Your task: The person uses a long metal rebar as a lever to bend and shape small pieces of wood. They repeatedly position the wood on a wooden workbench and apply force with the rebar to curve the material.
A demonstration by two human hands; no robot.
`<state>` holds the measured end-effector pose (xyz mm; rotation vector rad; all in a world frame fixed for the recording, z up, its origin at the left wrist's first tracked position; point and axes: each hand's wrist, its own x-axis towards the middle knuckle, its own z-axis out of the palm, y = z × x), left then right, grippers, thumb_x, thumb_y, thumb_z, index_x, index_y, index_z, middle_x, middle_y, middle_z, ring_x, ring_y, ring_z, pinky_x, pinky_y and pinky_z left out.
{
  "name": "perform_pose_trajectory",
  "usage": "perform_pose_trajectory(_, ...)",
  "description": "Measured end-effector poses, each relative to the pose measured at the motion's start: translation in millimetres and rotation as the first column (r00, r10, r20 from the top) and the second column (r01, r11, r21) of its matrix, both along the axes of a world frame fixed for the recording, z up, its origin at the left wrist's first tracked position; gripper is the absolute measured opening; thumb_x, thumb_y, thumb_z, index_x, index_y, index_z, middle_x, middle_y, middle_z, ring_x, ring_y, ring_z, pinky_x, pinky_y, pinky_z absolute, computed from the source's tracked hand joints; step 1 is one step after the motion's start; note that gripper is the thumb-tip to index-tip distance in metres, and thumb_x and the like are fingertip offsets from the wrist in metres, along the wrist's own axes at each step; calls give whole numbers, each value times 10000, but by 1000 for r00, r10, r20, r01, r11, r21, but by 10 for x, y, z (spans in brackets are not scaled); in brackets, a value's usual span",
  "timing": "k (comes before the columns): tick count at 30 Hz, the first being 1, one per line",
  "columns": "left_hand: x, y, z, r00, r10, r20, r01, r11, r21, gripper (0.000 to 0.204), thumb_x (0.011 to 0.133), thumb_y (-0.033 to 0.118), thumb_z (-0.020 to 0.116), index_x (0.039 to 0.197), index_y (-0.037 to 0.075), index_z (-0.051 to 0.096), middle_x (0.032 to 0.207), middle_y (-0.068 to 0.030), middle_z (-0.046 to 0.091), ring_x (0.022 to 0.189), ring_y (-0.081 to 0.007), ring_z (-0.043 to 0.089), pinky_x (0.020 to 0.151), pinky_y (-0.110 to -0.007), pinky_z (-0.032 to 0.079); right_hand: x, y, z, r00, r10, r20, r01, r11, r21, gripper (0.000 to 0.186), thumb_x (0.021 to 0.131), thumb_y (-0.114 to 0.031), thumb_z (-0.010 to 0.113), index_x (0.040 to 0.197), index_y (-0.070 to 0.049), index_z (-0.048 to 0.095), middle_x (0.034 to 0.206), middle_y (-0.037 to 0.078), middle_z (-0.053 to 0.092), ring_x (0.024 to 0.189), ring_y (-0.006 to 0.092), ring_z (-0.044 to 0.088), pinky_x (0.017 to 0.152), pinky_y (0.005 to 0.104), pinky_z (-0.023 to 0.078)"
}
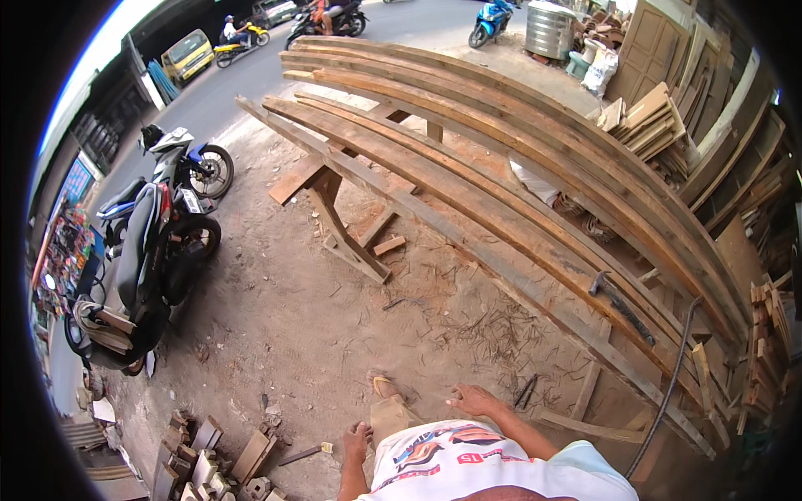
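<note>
Hammer (628, 315) lies on the timbers just beyond the near beam (585, 330), toward the beam's right end. Both hands on the person's side of that beam, apart from it: right hand (472, 400) relaxed, seemingly empty; left hand (358, 432) half-curled, cannot tell whether it holds anything. Good practice here: mind footing among slivers (493, 334) this side of the beam, reach without jostling the hammer.
</note>
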<state>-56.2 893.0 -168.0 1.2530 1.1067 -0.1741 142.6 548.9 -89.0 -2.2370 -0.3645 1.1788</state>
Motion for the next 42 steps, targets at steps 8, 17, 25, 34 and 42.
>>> perform_pose_trajectory(8, -100, 1498, -642, 882, 321, -344, -347, 938, -14, 300, 1010, 212, 571, 1197, -22, 569, 1027, -206, 702, 909, -325, 713, 771, -421, 599, 492, 98, -841, 914, -405, -23, 363, 841, -401, 573, 886, -461, 703, 1210, 11, 687, 1198, 275, 687, 1167, 397, 651, 999, 445, 506)
perform_pose_trajectory(17, -24, 1718, -225, 796, 569, -208, -587, 809, -36, 411, 1029, 306, 591, 1320, 19, 552, 1102, -159, 701, 941, -284, 706, 795, -380, 587, 2465, 1757, -1038, 979, -193, -58, 167, 938, -303, 514, 936, -410, 668, 1232, 10, 646, 1247, 253, 668, 1195, 400, 627, 1005, 449, 492)
perform_pose_trajectory(25, -144, 124, 694, 807, 227, -545, -352, 927, -134, 340, 1026, 256, 604, 1230, -17, 607, 1037, -161, 706, 929, -242, 706, 800, -352, 586, 4155, 3181, -2618, 997, 54, -59, -65, 979, -194, 587, 943, -431, 658, 1256, 62, 600, 1212, 279, 662, 1148, 422, 629, 969, 473, 495)
perform_pose_trajectory(34, 86, 332, 381, 687, 100, -720, -335, 923, -191, 339, 1025, 258, 600, 1224, -17, 616, 1044, -155, 709, 934, -233, 702, 804, -348, 580, 5303, 3639, -4657, 971, 145, 190, -101, 969, -225, 523, 948, -341, 675, 1296, 36, 575, 1173, 282, 664, 1140, 430, 627, 959, 484, 504)
perform_pose_trajectory(42, 370, 353, -484, 643, 97, -760, -339, 926, -169, 339, 1025, 260, 596, 1219, -17, 625, 1050, -150, 712, 939, -225, 699, 807, -343, 575, 5800, 3890, -5146, 927, 147, 346, -22, 940, -340, 565, 956, -210, 639, 1445, -20, 428, 1402, 277, 515, 1289, 449, 521, 1051, 507, 464)
